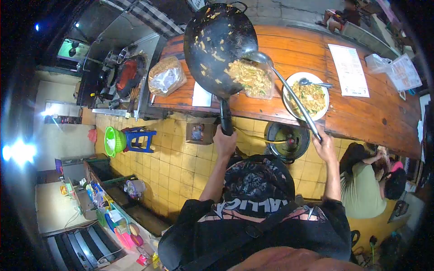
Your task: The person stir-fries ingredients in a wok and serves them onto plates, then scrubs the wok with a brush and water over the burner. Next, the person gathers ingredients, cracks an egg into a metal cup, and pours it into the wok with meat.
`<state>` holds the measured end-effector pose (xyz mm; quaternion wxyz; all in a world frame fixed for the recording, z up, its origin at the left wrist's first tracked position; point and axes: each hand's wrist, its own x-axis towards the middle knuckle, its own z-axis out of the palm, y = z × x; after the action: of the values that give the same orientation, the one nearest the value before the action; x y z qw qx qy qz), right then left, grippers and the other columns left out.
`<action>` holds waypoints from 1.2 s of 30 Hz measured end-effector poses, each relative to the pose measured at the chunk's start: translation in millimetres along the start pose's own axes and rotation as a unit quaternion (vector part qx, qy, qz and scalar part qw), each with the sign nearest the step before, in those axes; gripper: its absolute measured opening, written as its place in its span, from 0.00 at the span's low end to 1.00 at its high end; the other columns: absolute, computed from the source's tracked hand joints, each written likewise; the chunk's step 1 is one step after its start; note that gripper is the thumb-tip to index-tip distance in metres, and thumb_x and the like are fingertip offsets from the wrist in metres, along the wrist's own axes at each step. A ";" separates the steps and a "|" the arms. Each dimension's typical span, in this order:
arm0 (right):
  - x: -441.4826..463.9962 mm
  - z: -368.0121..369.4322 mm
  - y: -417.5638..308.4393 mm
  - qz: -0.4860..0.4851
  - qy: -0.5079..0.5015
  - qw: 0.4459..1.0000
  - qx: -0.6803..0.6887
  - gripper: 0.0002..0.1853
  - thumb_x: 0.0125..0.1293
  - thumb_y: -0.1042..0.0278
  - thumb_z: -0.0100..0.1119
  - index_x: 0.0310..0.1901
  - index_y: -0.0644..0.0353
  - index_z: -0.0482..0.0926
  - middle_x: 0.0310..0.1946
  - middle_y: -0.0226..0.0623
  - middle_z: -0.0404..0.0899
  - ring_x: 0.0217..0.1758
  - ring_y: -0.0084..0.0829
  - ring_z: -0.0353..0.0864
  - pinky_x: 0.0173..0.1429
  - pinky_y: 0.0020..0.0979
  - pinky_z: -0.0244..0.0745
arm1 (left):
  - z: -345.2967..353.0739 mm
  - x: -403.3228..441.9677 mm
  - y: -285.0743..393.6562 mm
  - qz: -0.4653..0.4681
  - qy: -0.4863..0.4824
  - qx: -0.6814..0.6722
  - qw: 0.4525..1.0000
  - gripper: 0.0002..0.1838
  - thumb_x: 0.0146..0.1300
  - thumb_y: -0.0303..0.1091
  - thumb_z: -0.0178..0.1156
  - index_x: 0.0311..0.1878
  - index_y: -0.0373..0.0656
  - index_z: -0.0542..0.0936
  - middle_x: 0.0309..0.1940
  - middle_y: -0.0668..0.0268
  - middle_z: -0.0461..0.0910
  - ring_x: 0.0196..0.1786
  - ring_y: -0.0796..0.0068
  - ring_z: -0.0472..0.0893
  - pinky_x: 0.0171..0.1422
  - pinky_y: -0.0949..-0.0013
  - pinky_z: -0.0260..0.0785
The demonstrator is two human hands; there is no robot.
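My left hand (224, 142) is closed around the handle of a dark wok (214, 49), which is tipped over the wooden table. Bits of noodle cling to its inside. My right hand (323, 148) grips the long handle of a metal ladle (296, 97). The ladle's bowl is at the wok's right rim, above a heap of noodles (251, 77). These noodles lie in a clear plastic container (270, 94) right beside the wok. Close to the ladle's handle stands a white plate (286, 100) with more noodles and a spoon (314, 83) on it.
The wooden table (384, 113) also carries a printed sheet (348, 70) and a wrapped tub (167, 81). Below it are a black round vessel (287, 149) and a cardboard box (199, 131). A person (366, 185) is low at right. A blue stool (140, 139) stands left.
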<state>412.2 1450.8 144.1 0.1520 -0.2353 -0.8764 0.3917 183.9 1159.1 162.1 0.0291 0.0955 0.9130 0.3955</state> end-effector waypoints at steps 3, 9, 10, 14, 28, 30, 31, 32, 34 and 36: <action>18.4 22.6 -12.4 0.006 0.009 1.000 -0.021 0.24 0.57 0.71 0.57 0.58 0.55 0.71 0.39 0.52 0.78 0.38 0.51 0.79 0.42 0.40 0.74 | -2.5 -3.9 2.8 0.003 0.015 0.023 1.000 0.17 0.46 0.34 0.61 0.40 0.36 0.74 0.25 0.55 0.77 0.28 0.56 0.78 0.38 0.59 0.69; 0.0 -9.0 5.3 -0.037 0.014 0.982 -0.186 0.24 0.56 0.69 0.58 0.57 0.51 0.72 0.32 0.47 0.78 0.34 0.49 0.78 0.36 0.43 0.74 | -5.3 -4.3 13.0 -0.001 0.004 0.000 1.000 0.17 0.46 0.33 0.61 0.40 0.37 0.74 0.25 0.56 0.77 0.28 0.60 0.79 0.38 0.61 0.70; -9.2 -17.6 8.8 -0.037 0.016 0.982 -0.186 0.24 0.56 0.69 0.58 0.57 0.51 0.72 0.32 0.47 0.78 0.34 0.49 0.78 0.36 0.43 0.74 | -4.8 -3.2 12.4 0.000 0.004 -0.001 1.000 0.17 0.46 0.33 0.61 0.40 0.37 0.74 0.25 0.56 0.77 0.28 0.60 0.79 0.38 0.61 0.70; -21.8 -14.4 15.4 0.010 -0.026 0.986 -0.165 0.27 0.56 0.71 0.59 0.60 0.49 0.70 0.32 0.50 0.78 0.32 0.49 0.79 0.37 0.42 0.74 | -2.5 -0.2 5.4 -0.029 0.010 -0.008 1.000 0.18 0.43 0.34 0.63 0.40 0.38 0.75 0.27 0.57 0.79 0.31 0.58 0.79 0.42 0.60 0.69; -13.5 31.3 40.4 -0.079 0.071 0.982 -0.154 0.32 0.53 0.77 0.59 0.61 0.45 0.68 0.39 0.45 0.78 0.36 0.46 0.79 0.37 0.41 0.76 | -12.3 1.1 23.3 0.017 -0.006 -0.023 1.000 0.16 0.44 0.32 0.62 0.38 0.37 0.75 0.24 0.58 0.78 0.28 0.63 0.79 0.37 0.62 0.70; -23.5 19.6 29.7 0.031 -0.029 0.978 -0.206 0.32 0.54 0.77 0.59 0.63 0.47 0.66 0.40 0.45 0.78 0.36 0.42 0.81 0.38 0.38 0.77 | -16.2 4.5 20.2 0.007 -0.012 0.005 1.000 0.17 0.44 0.33 0.61 0.39 0.37 0.75 0.24 0.57 0.78 0.28 0.61 0.79 0.38 0.61 0.70; -19.4 27.1 21.5 0.035 -0.003 0.997 -0.074 0.31 0.56 0.76 0.58 0.63 0.47 0.66 0.40 0.46 0.79 0.37 0.39 0.81 0.39 0.36 0.76 | -16.3 5.3 17.2 0.009 -0.011 0.004 1.000 0.17 0.44 0.33 0.61 0.39 0.37 0.75 0.24 0.57 0.78 0.28 0.61 0.79 0.38 0.61 0.70; -15.9 37.8 10.8 0.040 0.022 0.997 0.060 0.30 0.57 0.76 0.58 0.63 0.48 0.66 0.40 0.46 0.79 0.37 0.36 0.82 0.40 0.34 0.76 | -16.0 4.4 12.1 0.013 -0.016 0.005 1.000 0.18 0.44 0.33 0.61 0.40 0.36 0.75 0.25 0.56 0.78 0.29 0.60 0.79 0.38 0.61 0.70; 13.0 56.8 -41.8 0.088 0.048 0.992 0.080 0.27 0.60 0.72 0.57 0.63 0.51 0.67 0.40 0.52 0.80 0.41 0.38 0.82 0.44 0.34 0.75 | -16.6 1.4 11.7 0.018 -0.023 0.006 1.000 0.18 0.44 0.33 0.61 0.40 0.36 0.75 0.25 0.56 0.78 0.29 0.58 0.79 0.38 0.60 0.70; 35.1 85.0 -39.3 0.003 0.097 0.988 0.123 0.28 0.61 0.69 0.58 0.63 0.54 0.65 0.46 0.56 0.77 0.48 0.41 0.80 0.50 0.34 0.72 | -19.1 -9.6 17.2 0.000 -0.018 0.058 0.998 0.19 0.44 0.33 0.61 0.41 0.36 0.74 0.25 0.55 0.77 0.29 0.57 0.79 0.38 0.59 0.70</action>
<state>332.9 1394.3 121.8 0.2626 -0.2543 -0.8022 0.4720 193.4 1155.1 187.5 0.0402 0.1046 0.9338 0.3397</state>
